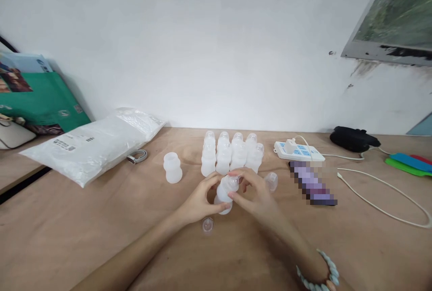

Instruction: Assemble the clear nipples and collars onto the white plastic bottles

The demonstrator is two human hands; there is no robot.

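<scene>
My left hand [200,198] is wrapped round the body of a small frosted baby bottle [223,194], which tilts to the right over the table. The fingers of my right hand [255,192] close on the clear top [232,183] at its neck. Just in front of my left hand, a small clear nipple-shaped piece [208,225] rests on the wood. A clear dome cap [271,181] lies beyond my right hand. Farther left stands a frosted bottle [173,169] without a cap. Rows of capped bottles [222,156] stand behind my hands, partly hidden by them.
A white plastic package [97,144] and a grey coiled strap [137,156] lie left. On the right are a power strip [299,150], a blurred phone [312,184], a white cable [384,183], a black pouch [354,138] and coloured flat pieces [410,163]. A wall [216,56] rises behind.
</scene>
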